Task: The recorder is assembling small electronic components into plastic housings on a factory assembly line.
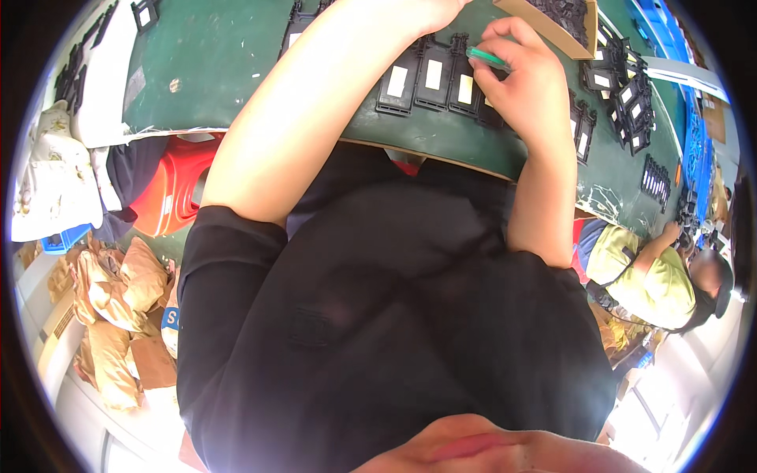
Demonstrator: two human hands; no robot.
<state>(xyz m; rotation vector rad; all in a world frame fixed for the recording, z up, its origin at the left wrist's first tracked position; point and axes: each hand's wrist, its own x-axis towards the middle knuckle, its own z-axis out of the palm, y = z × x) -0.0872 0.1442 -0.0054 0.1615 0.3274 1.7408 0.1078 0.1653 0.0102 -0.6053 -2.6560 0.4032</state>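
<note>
Over the green table point(205, 71), my left hand point(438, 12) is mostly cropped, so can't tell its grip. Next, a row of black plastic frames point(433, 98), white labels point(398, 81) unreadable. Right hand point(530, 79) pinches a slim green tool point(487, 57) near them; loose fingers could let it slip and scratch one.

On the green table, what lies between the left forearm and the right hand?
In the head view, a row of black plastic parts with pale labels lies between the left forearm and the right hand.
</note>
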